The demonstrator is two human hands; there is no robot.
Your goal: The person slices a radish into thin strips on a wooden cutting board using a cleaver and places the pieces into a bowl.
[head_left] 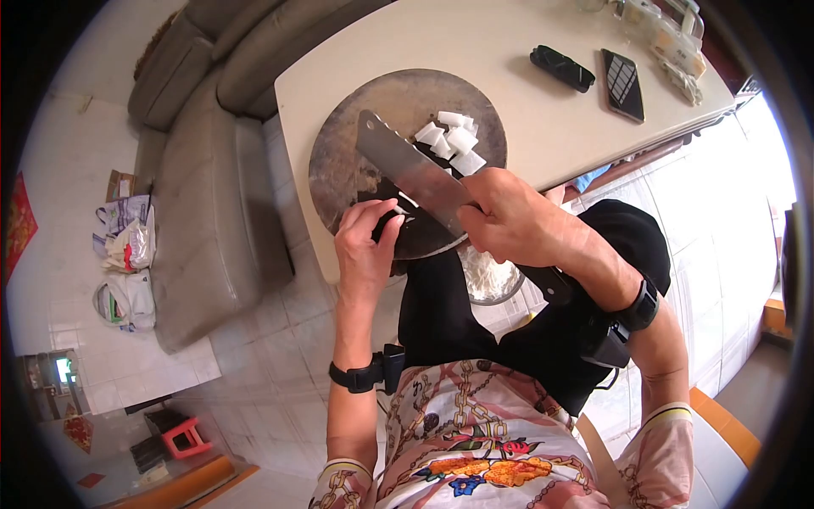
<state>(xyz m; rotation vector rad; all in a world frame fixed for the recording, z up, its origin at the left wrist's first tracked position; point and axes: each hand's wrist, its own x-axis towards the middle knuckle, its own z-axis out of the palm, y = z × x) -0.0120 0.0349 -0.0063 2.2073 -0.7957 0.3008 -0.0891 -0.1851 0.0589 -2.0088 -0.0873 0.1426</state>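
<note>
A round, dark, worn cutting board (343,140) lies at the table's near edge. My right hand (513,219) is wrapped round the handle of a wide cleaver (415,176), whose blade slants across the board toward the upper left. My left hand (366,237) is at the board's lower edge, its fingertips pinching a small white piece (398,209) just left of the blade. A thin white sliver lies between the fingertips and the blade. Several white chunks (462,140) sit on the board beyond the blade. Below the board, a bowl of white shreds (492,280) is partly hidden by my right hand.
The pale table (509,110) holds a black case (562,69), a phone (623,85) and plastic packages (678,51) toward the right. A grey sofa (208,212) stands at the left, with bags (127,254) beyond it. A red stool (186,439) is at the lower left.
</note>
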